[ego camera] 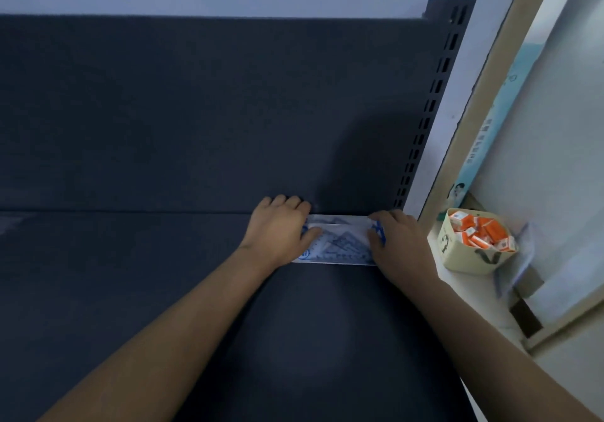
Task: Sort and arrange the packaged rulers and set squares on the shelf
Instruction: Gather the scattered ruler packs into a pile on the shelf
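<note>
A stack of packaged ruler and set-square sets [340,242], clear with blue print, lies flat on the dark shelf [130,274] at its back right corner, against the back panel. My left hand [281,225] grips the pack's left end, thumb on top. My right hand [395,238] grips its right end. Set squares show through the wrapping between my hands.
The dark back panel [196,111] rises behind the shelf, with a slotted upright post [431,101] at its right. Right of the shelf stands a cream tub [470,258] of small orange and white boxes. A tall boxed item [490,121] leans beside it.
</note>
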The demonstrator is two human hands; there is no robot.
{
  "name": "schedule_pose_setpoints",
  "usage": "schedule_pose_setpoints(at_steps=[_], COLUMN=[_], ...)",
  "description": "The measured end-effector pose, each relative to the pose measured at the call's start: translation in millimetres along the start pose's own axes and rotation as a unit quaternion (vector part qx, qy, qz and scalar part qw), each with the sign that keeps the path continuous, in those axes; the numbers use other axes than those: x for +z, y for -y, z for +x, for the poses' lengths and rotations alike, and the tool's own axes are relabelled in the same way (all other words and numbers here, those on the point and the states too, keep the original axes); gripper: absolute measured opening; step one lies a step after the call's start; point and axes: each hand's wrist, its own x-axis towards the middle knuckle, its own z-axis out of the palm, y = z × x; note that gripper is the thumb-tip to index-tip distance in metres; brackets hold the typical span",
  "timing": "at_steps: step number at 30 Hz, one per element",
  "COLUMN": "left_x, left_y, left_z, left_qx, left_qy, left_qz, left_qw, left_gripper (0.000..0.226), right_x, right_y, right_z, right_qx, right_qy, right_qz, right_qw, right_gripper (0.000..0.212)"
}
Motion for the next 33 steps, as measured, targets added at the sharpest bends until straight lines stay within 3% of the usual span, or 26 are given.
schedule_pose_setpoints(at_steps=[6, 15, 20, 27, 33], left_x=[-26.8, -111.8, -142.2, -169.1, -179.3], left_y=[14.0, 129.6, 223.3, 377.3, 477.3], left_z=[-32.7, -146.6, -248.2, -412.5, -500.0], left_qx=[-0.065, -0.249, -0.349, -0.441, -0.482], left_qy=[-0.014, -0.010, -0.007, 0.060, 0.090], left_qz=[0.060, 0.125, 0.129, 0.172, 0.158], left_qw=[0.996, 0.960, 0.928, 0.879, 0.857], left_gripper=[0.068, 0.086, 0.104, 0.116, 0.117], right_x=[-13.7, -21.9, 16.9, 88.9, 136.6], right_y=[37.4, 205.0, 332.7, 528.2, 651.4], right_z=[-3.6, -23.4, -57.8, -121.3, -148.9], right_qx=[-0.097, -0.199, -0.226, -0.295, -0.322], right_qy=[-0.024, -0.066, 0.005, 0.076, 0.120], right_qz=[-0.077, -0.001, -0.006, 0.036, 0.047], right_qw=[0.992, 0.978, 0.974, 0.952, 0.938], right_gripper=[0.050, 0.065, 0.083, 0.084, 0.079])
